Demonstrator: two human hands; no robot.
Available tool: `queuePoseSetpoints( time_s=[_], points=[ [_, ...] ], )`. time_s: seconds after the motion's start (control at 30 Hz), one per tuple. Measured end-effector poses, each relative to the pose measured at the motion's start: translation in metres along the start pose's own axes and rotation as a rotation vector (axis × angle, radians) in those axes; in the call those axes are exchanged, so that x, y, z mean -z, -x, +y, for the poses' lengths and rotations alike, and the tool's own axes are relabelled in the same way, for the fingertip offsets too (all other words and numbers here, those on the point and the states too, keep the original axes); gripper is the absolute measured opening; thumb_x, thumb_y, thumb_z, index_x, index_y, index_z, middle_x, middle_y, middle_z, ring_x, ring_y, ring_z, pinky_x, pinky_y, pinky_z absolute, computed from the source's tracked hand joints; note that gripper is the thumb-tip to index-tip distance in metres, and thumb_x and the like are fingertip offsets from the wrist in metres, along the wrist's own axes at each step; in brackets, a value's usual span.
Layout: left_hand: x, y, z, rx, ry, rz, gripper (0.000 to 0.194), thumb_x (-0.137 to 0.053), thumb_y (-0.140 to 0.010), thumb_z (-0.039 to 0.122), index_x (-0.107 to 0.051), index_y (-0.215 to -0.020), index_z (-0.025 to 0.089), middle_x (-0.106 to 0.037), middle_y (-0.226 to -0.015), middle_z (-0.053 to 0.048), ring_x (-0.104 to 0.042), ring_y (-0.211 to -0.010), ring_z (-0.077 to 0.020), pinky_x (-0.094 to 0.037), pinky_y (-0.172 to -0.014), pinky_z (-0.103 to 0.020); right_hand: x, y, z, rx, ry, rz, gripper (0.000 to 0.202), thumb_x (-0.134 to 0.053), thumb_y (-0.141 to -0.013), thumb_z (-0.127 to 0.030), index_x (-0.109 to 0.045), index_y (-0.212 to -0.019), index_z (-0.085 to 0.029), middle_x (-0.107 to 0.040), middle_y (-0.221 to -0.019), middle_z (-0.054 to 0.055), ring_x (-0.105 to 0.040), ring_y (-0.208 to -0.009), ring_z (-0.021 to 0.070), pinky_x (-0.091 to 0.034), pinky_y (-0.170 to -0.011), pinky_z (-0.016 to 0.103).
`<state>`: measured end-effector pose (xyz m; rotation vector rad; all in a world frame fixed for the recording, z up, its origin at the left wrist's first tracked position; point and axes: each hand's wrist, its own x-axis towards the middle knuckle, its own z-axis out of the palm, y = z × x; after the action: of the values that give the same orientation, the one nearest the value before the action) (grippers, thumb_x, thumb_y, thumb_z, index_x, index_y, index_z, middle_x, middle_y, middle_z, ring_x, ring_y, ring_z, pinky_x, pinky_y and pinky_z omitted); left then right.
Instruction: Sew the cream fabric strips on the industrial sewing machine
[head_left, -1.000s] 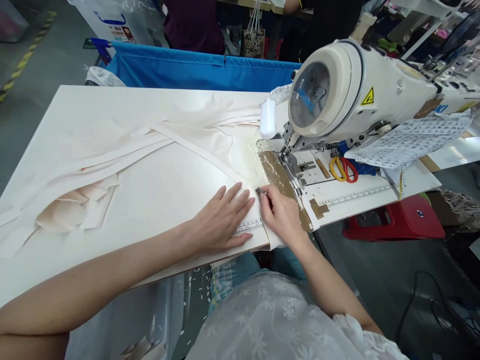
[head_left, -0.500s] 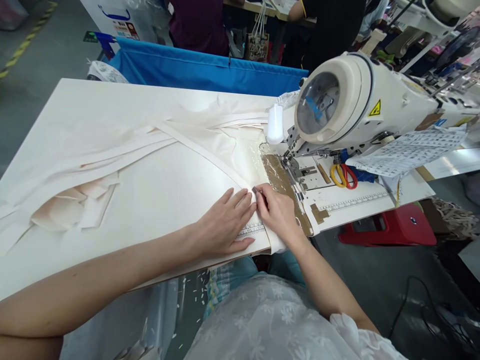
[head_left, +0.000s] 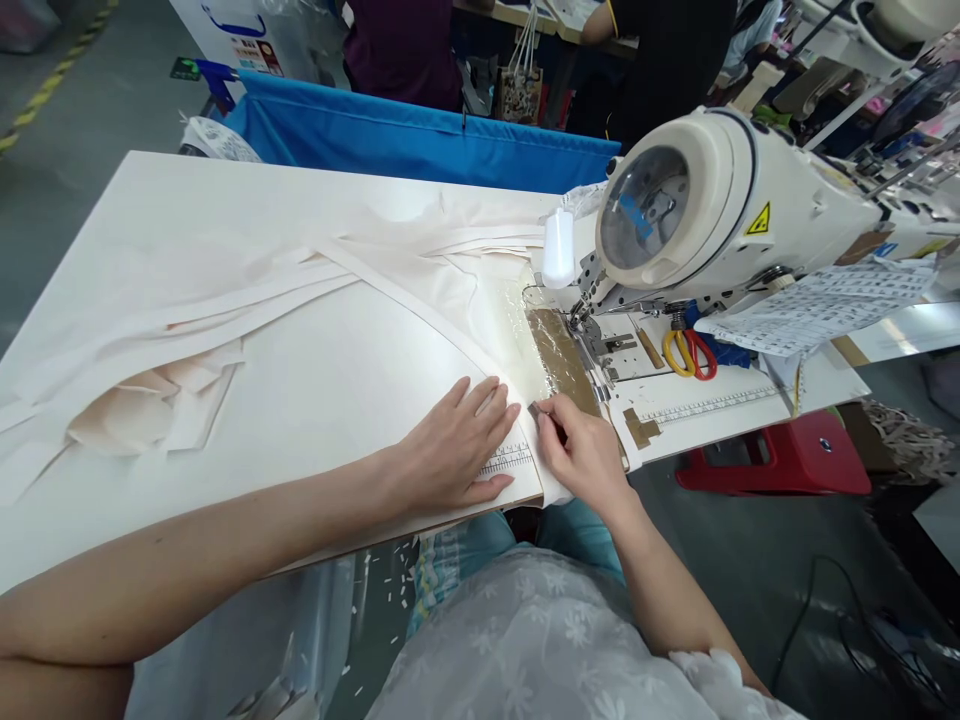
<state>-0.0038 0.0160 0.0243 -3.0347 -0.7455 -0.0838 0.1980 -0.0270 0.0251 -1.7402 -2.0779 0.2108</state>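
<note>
On my head view the left hand [head_left: 459,442] lies palm down, thumb spread away from its extended fingers, pressing the cream fabric strip [head_left: 429,312] beside the printed ruler [head_left: 507,459]. I have the right forearm angled up from the lower right, its hand [head_left: 581,452] curled with thumb and forefinger pinching a small dark tool [head_left: 534,409] on the fabric, which runs diagonally over the white table [head_left: 322,410] near the sewing machine [head_left: 750,200].
</note>
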Motion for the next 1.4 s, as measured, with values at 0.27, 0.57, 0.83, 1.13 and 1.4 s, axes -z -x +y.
queuePoseSetpoints(
  time_s=[0.27, 0.57, 0.83, 1.13, 1.4],
  points=[
    [0.005, 0.002, 0.003, -0.019, 0.008, -0.025, 0.077, -0.047, -0.094, 0.060, -0.046, -0.143, 0.002, -0.044, -0.146, -0.031, -0.038, -0.139, -0.0458, -0.032, -0.110, -0.057, -0.013, -0.009, -0.001, -0.051, 0.005, 0.058, 0.021, -0.040, -0.097, -0.027, -0.059, -0.100, -0.020, -0.072, -0.078, 0.002, -0.066, -0.064, 0.0174, -0.038, -0.058, 0.026],
    [0.003, 0.002, 0.002, -0.018, 0.006, -0.014, 0.077, -0.049, -0.092, 0.060, -0.048, -0.141, 0.000, -0.044, -0.145, -0.033, -0.038, -0.138, -0.0465, -0.033, -0.109, -0.057, -0.018, -0.024, -0.005, -0.015, 0.126, -0.045, 0.026, -0.038, -0.098, -0.026, -0.061, -0.107, -0.020, -0.074, -0.080, 0.003, -0.069, -0.070, 0.0202, -0.035, -0.056, 0.027],
    [0.003, 0.001, 0.003, -0.007, 0.013, -0.024, 0.077, -0.048, -0.093, 0.060, -0.046, -0.142, 0.001, -0.041, -0.147, -0.033, -0.036, -0.139, -0.0469, -0.033, -0.109, -0.057, -0.019, -0.027, -0.002, -0.006, 0.095, -0.036, 0.024, -0.039, -0.098, -0.026, -0.061, -0.105, -0.020, -0.074, -0.080, 0.003, -0.069, -0.071, 0.0197, -0.036, -0.058, 0.027],
    [0.004, 0.002, 0.005, 0.011, 0.013, -0.046, 0.076, -0.048, -0.093, 0.060, -0.045, -0.144, 0.003, -0.042, -0.148, -0.031, -0.035, -0.141, -0.0452, -0.033, -0.109, -0.057, -0.004, -0.025, -0.004, 0.037, 0.136, -0.127, 0.019, -0.042, -0.094, -0.022, -0.060, -0.095, -0.021, -0.070, -0.070, 0.001, -0.063, -0.060, 0.0174, -0.031, -0.054, 0.026],
    [-0.004, 0.003, 0.003, -0.016, 0.078, 0.039, 0.071, -0.047, -0.095, 0.054, -0.046, -0.142, 0.002, -0.047, -0.146, -0.024, -0.038, -0.140, -0.0362, -0.028, -0.114, -0.052, -0.002, -0.005, 0.001, -0.051, -0.046, 0.007, 0.018, -0.040, -0.097, -0.025, -0.057, -0.099, -0.021, -0.071, -0.079, 0.002, -0.066, -0.065, 0.0166, -0.041, -0.060, 0.025]
  ],
)
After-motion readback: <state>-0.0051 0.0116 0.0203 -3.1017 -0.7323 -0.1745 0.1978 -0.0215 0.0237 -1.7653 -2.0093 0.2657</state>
